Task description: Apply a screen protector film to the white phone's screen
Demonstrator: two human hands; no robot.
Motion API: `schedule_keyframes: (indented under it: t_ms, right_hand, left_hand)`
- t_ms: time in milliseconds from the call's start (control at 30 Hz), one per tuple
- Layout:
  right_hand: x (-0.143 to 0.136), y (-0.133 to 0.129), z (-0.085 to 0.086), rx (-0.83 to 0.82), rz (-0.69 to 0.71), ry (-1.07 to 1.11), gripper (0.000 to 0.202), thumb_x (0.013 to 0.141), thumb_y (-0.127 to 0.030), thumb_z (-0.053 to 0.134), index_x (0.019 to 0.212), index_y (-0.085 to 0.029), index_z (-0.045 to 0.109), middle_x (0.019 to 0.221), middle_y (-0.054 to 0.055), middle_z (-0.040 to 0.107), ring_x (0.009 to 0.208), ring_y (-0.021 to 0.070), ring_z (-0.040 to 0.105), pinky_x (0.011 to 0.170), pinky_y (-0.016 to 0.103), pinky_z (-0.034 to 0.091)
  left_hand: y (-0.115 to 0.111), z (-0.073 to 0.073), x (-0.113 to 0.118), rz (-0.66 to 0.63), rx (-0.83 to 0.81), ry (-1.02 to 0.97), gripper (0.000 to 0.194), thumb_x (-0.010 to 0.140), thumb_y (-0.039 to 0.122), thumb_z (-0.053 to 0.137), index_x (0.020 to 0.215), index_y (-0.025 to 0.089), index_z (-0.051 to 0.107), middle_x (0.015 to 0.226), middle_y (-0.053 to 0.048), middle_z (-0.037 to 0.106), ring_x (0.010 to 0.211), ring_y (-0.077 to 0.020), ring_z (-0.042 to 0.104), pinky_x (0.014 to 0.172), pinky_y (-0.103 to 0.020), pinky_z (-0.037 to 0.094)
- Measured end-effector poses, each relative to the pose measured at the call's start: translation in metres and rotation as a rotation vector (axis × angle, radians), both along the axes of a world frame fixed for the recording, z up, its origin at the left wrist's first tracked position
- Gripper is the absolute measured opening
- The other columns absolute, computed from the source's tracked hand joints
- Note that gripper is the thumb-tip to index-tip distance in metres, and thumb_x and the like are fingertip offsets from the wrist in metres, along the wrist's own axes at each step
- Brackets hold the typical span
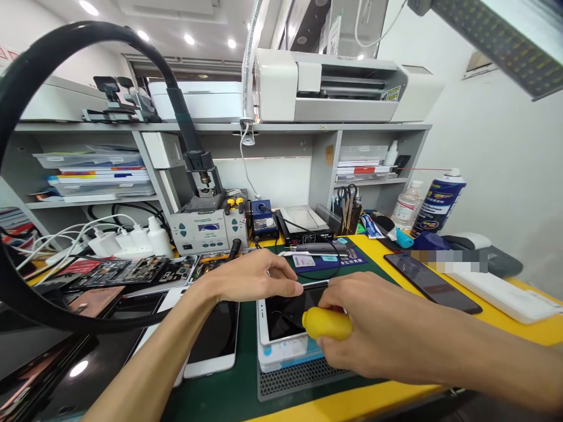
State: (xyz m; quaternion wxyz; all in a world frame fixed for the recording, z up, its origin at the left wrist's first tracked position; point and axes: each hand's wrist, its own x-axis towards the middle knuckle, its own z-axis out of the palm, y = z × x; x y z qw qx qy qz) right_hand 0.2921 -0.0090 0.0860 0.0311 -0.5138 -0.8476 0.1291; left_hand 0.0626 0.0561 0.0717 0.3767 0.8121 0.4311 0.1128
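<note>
A white-framed smartphone point(281, 325) with a dark screen lies on a white and light blue box point(285, 354), which rests on a dark perforated pad point(285, 381). My right hand point(373, 322) is closed around a yellow bulb-shaped tool point(325, 324); its thin dark tip points left over the screen. My left hand point(259, 275) is above the phone's upper left part, fingers loosely bent and the thumb apart from them, with nothing visible in it. Whether its thumb touches the screen, I cannot tell. Another white phone point(215, 334) lies to the left.
Several phones and circuit boards point(127, 271) crowd the left side, under a black curved hose point(88, 32). A soldering station point(206, 230) stands behind. On the right are a dark phone point(433, 284), a white box point(505, 293) and a blue spray can point(440, 202).
</note>
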Motion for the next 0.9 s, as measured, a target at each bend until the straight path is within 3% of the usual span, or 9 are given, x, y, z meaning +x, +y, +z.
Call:
schedule_keyframes:
  t_ms: [200, 767, 900]
  right_hand:
    - [0.010, -0.001, 0.001, -0.005, -0.040, 0.038, 0.016, 0.074, -0.031, 0.067, 0.062, -0.021, 0.063, 0.068, 0.005, 0.066, 0.072, 0.0219, 0.063, 0.058, 0.028, 0.036]
    - [0.040, 0.002, 0.006, 0.036, -0.108, -0.037, 0.018, 0.070, -0.033, 0.066, 0.058, -0.023, 0.057, 0.062, 0.002, 0.061, 0.063, 0.0198, 0.056, 0.051, 0.028, 0.031]
    - [0.051, 0.003, 0.003, 0.038, -0.135, -0.022, 0.011, 0.069, -0.033, 0.067, 0.064, -0.024, 0.064, 0.065, 0.002, 0.064, 0.064, 0.0208, 0.058, 0.051, 0.029, 0.031]
  left_hand:
    - [-0.001, 0.000, 0.002, -0.007, 0.003, 0.002, 0.044, 0.087, 0.062, 0.068, 0.108, 0.025, 0.077, 0.102, -0.002, 0.078, 0.097, -0.0263, 0.070, 0.075, -0.031, 0.049]
    - [-0.005, 0.005, 0.004, -0.024, -0.017, 0.009, 0.040, 0.090, 0.058, 0.066, 0.107, 0.023, 0.076, 0.099, -0.001, 0.078, 0.093, -0.0247, 0.068, 0.072, -0.030, 0.044]
    - [-0.006, 0.004, 0.003, -0.002, -0.015, 0.014, 0.040, 0.090, 0.058, 0.066, 0.108, 0.024, 0.076, 0.104, -0.002, 0.079, 0.096, -0.0252, 0.068, 0.073, -0.030, 0.045]
